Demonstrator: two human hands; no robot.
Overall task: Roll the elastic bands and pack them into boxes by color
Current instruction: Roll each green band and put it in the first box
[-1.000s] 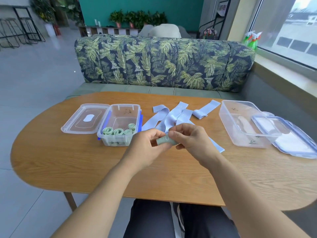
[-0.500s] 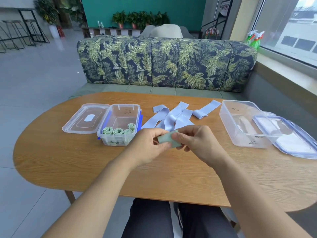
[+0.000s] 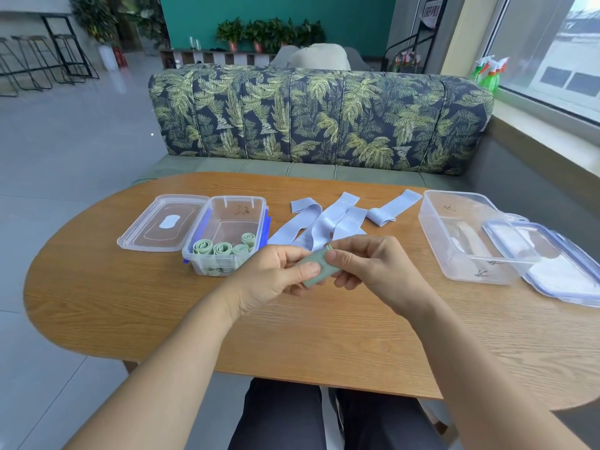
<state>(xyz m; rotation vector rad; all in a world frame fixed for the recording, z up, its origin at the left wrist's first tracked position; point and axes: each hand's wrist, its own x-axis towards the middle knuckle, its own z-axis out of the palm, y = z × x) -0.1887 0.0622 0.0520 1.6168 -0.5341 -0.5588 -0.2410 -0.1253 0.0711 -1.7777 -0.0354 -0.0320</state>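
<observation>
A rolled green band (image 3: 319, 266) is held above the table's middle. My left hand (image 3: 276, 277) pinches its near end and my right hand (image 3: 370, 271) pinches its far end. To the left stands a clear box (image 3: 227, 209) with several rolled green bands (image 3: 222, 248) along its near wall. Several flat blue bands (image 3: 337, 219) lie unrolled behind my hands. A second clear box (image 3: 454, 228) stands at the right with no bands inside.
One clear lid (image 3: 164, 222) lies left of the green-band box; another lid with blue clips (image 3: 552, 264) leans at the right box. The wooden table (image 3: 162, 306) is oval, and a leaf-patterned sofa (image 3: 318, 118) stands behind it.
Both hands kept hold of the green roll and turned it, so it now lies more tilted between the fingers. The boxes and blue bands stayed in place.
</observation>
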